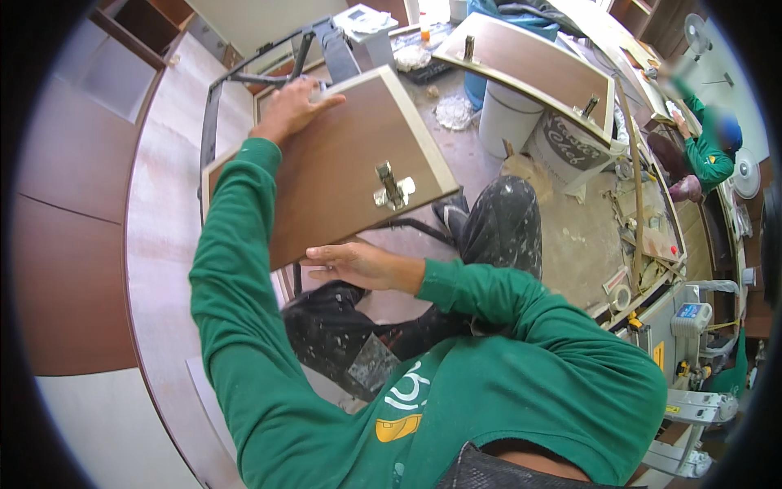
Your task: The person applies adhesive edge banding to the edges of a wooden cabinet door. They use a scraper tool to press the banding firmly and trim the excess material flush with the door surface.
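A brown cabinet door with a pale edge band is tilted in front of me, and a metal hinge is fixed near its right corner. My left hand is at the door's upper edge, fingers bent over it and thumb pointing right; the fingertips are partly hidden. Something small and whitish shows by those fingers, too unclear to name. At the door's lower edge is my right hand, fingers stretched out and the fingertips close against the panel.
A second hinged door lies over white buckets at the back. Black metal frame bars stand behind the held door. Scraps and a tape roll lie right, near a folded ladder. Another person works far right.
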`<state>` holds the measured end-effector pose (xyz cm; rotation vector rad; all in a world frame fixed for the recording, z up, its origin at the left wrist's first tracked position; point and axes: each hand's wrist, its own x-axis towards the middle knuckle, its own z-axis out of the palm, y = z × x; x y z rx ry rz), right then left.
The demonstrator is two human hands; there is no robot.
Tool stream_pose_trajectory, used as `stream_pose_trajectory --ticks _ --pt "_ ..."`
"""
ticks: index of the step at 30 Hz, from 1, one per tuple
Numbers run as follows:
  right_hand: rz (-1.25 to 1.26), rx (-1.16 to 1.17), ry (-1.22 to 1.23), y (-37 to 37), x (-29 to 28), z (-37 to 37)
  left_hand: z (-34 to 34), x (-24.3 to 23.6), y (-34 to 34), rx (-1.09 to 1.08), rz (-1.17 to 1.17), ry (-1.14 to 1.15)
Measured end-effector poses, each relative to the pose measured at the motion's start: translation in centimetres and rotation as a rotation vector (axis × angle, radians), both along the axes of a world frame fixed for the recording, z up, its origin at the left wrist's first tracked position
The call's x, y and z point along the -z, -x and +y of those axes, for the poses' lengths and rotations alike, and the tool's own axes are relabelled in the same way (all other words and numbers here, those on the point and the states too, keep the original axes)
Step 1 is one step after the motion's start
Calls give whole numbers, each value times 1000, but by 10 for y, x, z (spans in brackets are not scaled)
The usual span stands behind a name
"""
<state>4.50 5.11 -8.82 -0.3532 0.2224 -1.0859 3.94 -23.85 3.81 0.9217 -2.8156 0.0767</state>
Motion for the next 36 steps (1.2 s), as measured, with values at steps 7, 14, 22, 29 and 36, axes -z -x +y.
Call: stream_pose_trajectory --ticks 7,14,22,29,36 --pt "772 -252 377 97 -55 133 89 -65 -87 226 406 31" --pt "1775 129 747 159 -41 286 211 5 -156 -209 146 96" --pt "2173 153 1011 155 5 327 323 67 -61 155 214 7" --pt "2192 296 1040 161 -10 327 307 80 -103 117 68 155" --pt "2042 588 757 159 -53 302 292 92 -181 -157 139 273"
